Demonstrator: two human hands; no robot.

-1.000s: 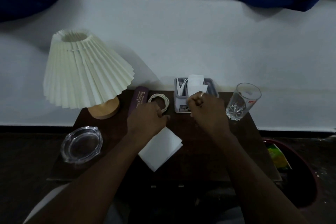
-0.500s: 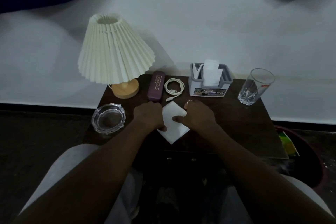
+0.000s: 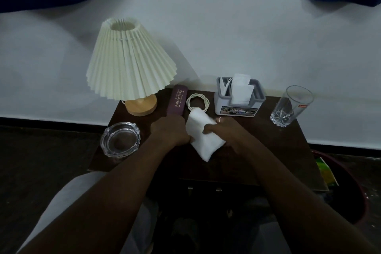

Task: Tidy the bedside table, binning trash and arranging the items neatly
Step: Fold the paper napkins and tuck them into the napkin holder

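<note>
Centrally, left hand [image 3: 170,132] and right hand [image 3: 231,132] fingers pinching napkin [image 3: 204,143], PRINCE OPTICALS case [image 3: 177,102], OPEL holder [image 3: 237,107]

Between left grip [image 3: 169,132] and right grip [image 3: 227,133]: folded tissue [image 3: 204,139], held by both. Just ahead of left grip: spectacle case [image 3: 177,102], cable coil [image 3: 197,101]; lamp [image 3: 132,64] beyond. Left: ashtray [image 3: 120,139], near. Ahead of right grip: tissue box [image 3: 237,108]. Well right: glass [image 3: 289,107]. Open passage: bare desk [image 3: 278,150] right of and behind right grip.
</note>
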